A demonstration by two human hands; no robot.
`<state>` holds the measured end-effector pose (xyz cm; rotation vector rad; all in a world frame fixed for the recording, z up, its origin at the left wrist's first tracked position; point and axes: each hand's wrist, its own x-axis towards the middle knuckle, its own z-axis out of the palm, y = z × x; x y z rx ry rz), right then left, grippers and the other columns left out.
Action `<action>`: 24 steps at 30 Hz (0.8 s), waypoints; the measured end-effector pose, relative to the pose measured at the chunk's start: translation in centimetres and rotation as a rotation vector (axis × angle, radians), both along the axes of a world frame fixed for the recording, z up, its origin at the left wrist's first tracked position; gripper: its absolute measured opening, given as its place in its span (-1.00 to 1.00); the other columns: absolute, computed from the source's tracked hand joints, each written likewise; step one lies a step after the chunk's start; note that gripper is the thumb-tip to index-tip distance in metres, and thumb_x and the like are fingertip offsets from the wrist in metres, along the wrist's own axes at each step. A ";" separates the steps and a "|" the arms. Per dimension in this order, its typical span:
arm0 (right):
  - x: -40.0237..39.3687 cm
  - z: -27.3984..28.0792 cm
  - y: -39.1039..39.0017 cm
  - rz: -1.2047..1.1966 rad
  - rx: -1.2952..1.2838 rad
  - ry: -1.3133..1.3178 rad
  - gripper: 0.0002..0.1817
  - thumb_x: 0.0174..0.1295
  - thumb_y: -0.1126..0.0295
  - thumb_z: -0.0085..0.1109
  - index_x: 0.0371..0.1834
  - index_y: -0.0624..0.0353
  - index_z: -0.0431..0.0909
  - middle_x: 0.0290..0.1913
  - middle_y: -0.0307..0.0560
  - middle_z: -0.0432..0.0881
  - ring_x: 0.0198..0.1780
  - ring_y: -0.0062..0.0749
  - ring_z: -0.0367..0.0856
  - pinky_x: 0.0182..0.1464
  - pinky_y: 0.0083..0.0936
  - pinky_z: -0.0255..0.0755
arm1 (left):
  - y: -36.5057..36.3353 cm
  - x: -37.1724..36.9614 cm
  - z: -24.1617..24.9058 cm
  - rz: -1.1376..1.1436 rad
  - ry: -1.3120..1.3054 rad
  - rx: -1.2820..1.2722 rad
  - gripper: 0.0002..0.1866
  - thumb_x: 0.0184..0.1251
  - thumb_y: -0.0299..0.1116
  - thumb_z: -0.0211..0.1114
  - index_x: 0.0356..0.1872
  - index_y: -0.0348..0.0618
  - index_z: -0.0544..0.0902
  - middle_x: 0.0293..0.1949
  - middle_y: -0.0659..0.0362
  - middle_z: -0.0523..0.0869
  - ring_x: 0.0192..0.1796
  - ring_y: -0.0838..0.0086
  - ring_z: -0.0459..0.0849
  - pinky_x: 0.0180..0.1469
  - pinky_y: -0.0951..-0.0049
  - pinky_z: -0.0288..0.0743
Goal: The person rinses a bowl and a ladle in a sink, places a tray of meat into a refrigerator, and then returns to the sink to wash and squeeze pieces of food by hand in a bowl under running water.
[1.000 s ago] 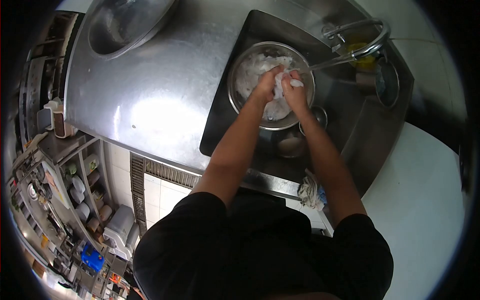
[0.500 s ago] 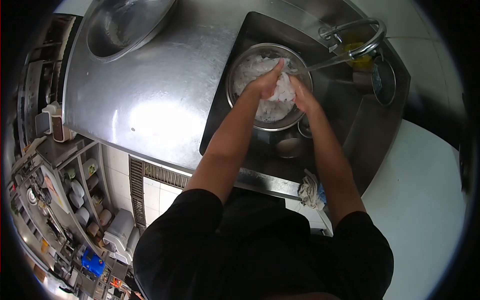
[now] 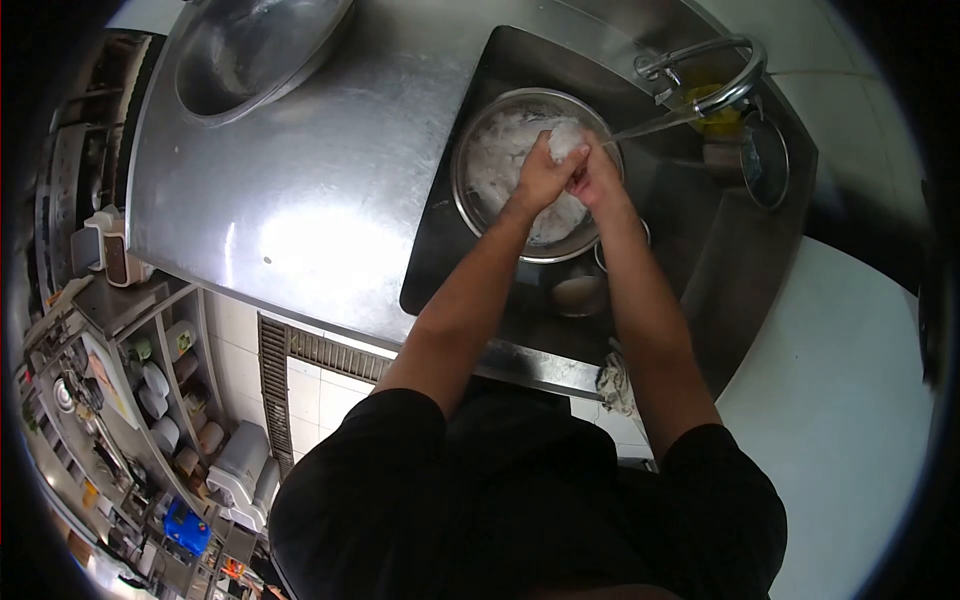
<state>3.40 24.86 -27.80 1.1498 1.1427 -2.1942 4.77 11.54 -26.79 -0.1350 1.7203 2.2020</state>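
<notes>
A round metal bowl (image 3: 462,195) stands in the sink, full of soft, wet white pieces (image 3: 497,150) whose kind I cannot make out. Over its right half, my left hand (image 3: 545,177) and my right hand (image 3: 598,180) come together around a clump of the same white stuff (image 3: 566,138). Fingers of both hands are closed on it, and the clump bulges out above them. Water runs from the curved tap (image 3: 745,88) in a slanting stream (image 3: 650,126) that reaches the bowl beside my right hand.
Below the bowl in the sink (image 3: 690,225) lie a small round vessel (image 3: 578,295) and a metal rim partly behind my right forearm. A strainer (image 3: 765,160) hangs at the right wall. A large metal basin (image 3: 250,60) rests on the steel counter (image 3: 350,150). A crumpled cloth (image 3: 616,385) lies at the front edge.
My hands have drawn closer together and squeezed the white clump into a tighter ball. Its loose spread between the palms has shrunk, and my right forearm has shifted slightly left.
</notes>
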 end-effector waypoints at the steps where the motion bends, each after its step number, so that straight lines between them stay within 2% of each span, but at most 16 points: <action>1: -0.1 1.3 -1.1 -0.053 -0.083 0.017 -0.62 0.37 -0.01 0.19 0.01 0.02 0.64 -0.11 -0.17 0.72 -0.09 -0.33 0.69 -0.13 -0.28 0.61 | 0.2 0.0 -0.4 0.020 0.080 -0.086 -0.38 0.30 0.03 0.46 0.10 -0.33 0.54 0.04 -0.13 0.64 0.14 0.14 0.63 0.19 0.16 0.52; 2: -0.1 1.3 -1.5 -0.057 -0.108 0.030 -0.62 0.38 -0.02 0.18 0.01 0.02 0.64 -0.10 -0.17 0.71 -0.08 -0.33 0.69 -0.11 -0.28 0.61 | 0.4 0.1 -1.1 0.038 0.159 -0.171 -0.38 0.30 0.03 0.46 0.11 -0.33 0.54 0.07 -0.16 0.62 0.18 0.07 0.60 0.25 0.12 0.47; 5: -0.2 0.4 -1.6 -0.081 -0.119 0.081 -0.62 0.42 -0.03 0.15 0.01 0.03 0.63 -0.07 -0.16 0.71 -0.05 -0.33 0.69 -0.06 -0.30 0.61 | 0.7 0.1 -3.5 0.129 0.400 -0.399 -0.41 0.31 0.00 0.43 0.12 -0.30 0.55 0.06 -0.17 0.59 0.14 -0.04 0.56 0.26 0.12 0.43; 8: -0.5 -0.3 -2.2 -0.101 -0.014 0.134 -0.61 0.45 -0.01 0.12 0.01 0.07 0.62 -0.06 -0.14 0.70 -0.05 -0.34 0.68 -0.06 -0.34 0.61 | 0.5 0.4 -3.6 0.122 0.392 -0.421 -0.41 0.32 0.00 0.43 0.13 -0.29 0.55 0.05 -0.17 0.57 0.16 -0.04 0.51 0.30 0.13 0.38; 11: -0.6 0.1 -2.8 -0.082 0.112 0.135 -0.61 0.47 0.02 0.10 0.02 0.12 0.61 -0.07 -0.13 0.69 -0.09 -0.35 0.68 -0.08 -0.37 0.61 | 0.1 0.4 -3.7 0.107 0.345 -0.420 -0.41 0.33 0.01 0.42 0.13 -0.29 0.53 0.00 -0.17 0.61 0.07 -0.05 0.60 0.23 0.14 0.46; 13: -0.5 0.2 -2.9 -0.036 0.223 0.102 -0.60 0.48 0.03 0.08 0.03 0.16 0.60 -0.09 -0.13 0.68 -0.12 -0.35 0.68 -0.10 -0.39 0.61 | -0.4 1.3 -1.1 0.140 0.196 -0.343 -0.41 0.36 0.02 0.39 0.13 -0.30 0.51 -0.02 -0.18 0.66 0.02 -0.05 0.66 0.15 0.13 0.53; 14: -0.6 1.0 -3.2 -0.040 0.246 0.110 -0.66 0.46 0.03 0.11 -0.10 0.08 0.59 -0.22 -0.21 0.63 -0.25 -0.41 0.62 -0.25 -0.42 0.52 | -0.5 1.3 0.0 0.158 0.126 -0.302 -0.41 0.38 0.02 0.38 0.13 -0.30 0.50 -0.03 -0.18 0.68 0.00 -0.06 0.69 0.11 0.13 0.56; 16: 0.0 2.8 -4.1 -0.048 0.296 0.118 -0.71 0.43 0.02 0.16 -0.35 -0.07 0.58 -0.47 -0.36 0.54 -0.51 -0.54 0.51 -0.54 -0.48 0.34 | -0.1 1.2 -1.1 0.178 0.168 -0.337 -0.41 0.40 0.03 0.36 0.13 -0.32 0.47 -0.07 -0.19 0.72 -0.03 -0.07 0.73 0.03 0.11 0.59; 19: 0.0 -0.8 -3.3 -0.060 0.499 0.101 -0.70 0.38 -0.01 0.20 -0.34 -0.05 0.59 -0.46 -0.34 0.56 -0.48 -0.55 0.53 -0.53 -0.50 0.35 | 0.3 1.3 -1.9 0.143 0.169 -0.370 -0.39 0.46 0.02 0.30 0.17 -0.39 0.44 -0.08 -0.20 0.75 -0.02 -0.01 0.76 0.03 0.15 0.60; 24: 0.5 1.0 -3.3 -0.077 0.549 0.123 -0.53 0.33 0.00 0.25 -0.07 0.26 0.53 -0.22 -0.08 0.62 -0.27 -0.39 0.63 -0.36 -0.40 0.53 | 0.5 1.3 -1.9 0.018 0.021 -0.493 -0.26 0.48 0.09 0.24 0.25 -0.52 0.37 -0.13 -0.23 0.77 -0.07 0.03 0.80 0.04 0.19 0.61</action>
